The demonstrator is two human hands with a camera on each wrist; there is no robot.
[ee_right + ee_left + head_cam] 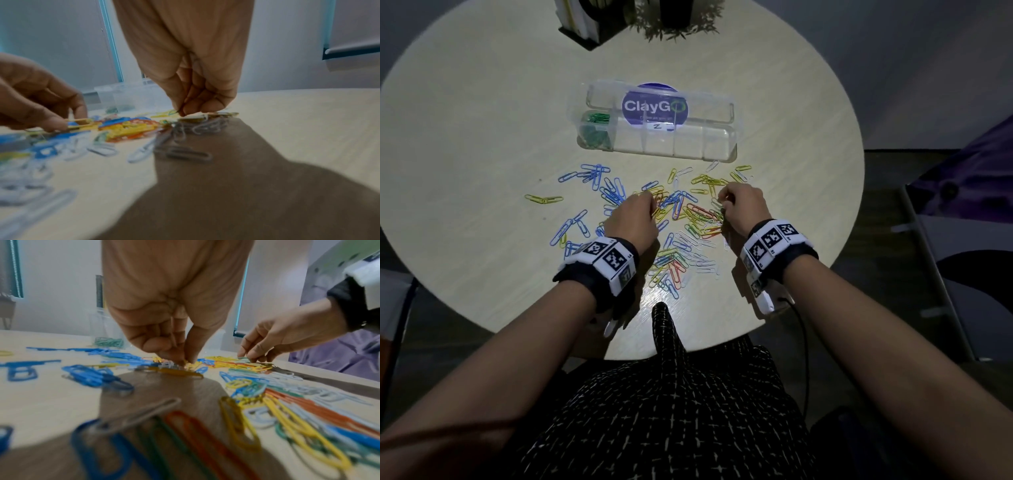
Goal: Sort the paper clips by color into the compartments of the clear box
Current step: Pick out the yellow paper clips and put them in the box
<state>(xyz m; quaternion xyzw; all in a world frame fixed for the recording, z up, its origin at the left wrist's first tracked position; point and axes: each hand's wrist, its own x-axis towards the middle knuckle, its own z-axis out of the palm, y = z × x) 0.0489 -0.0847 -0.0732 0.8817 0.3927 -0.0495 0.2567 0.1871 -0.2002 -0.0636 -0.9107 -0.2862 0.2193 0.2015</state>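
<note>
Both hands are working in the heap at once. The left hand is pinching a yellow clip between thumb and fingertips, its grip pressed together low over the middle of the pile. The right hand is curled tight too, its fingertips nipping what looks like a thin green clip at the far right edge of the heap; the blur is keeping me from being certain of the colour.

Around them, the loose paper clips are lying scattered across the tabletop: blue ones spreading to the left, yellow ones toward the far right, white ones nearer the person, and orange, green and more yellow tangled in the centre.

Beyond the heap, the clear box is sitting open with its lid tipped back. Its leftmost compartment is holding a cluster of green clips; the other compartments are looking bare, as far as the head view shows.

Judging from this, the sorting is only getting started: green is nearly gathered, with a few strays showing in the pile, while blue, yellow, white and orange are all waiting on the tabletop.
</note>
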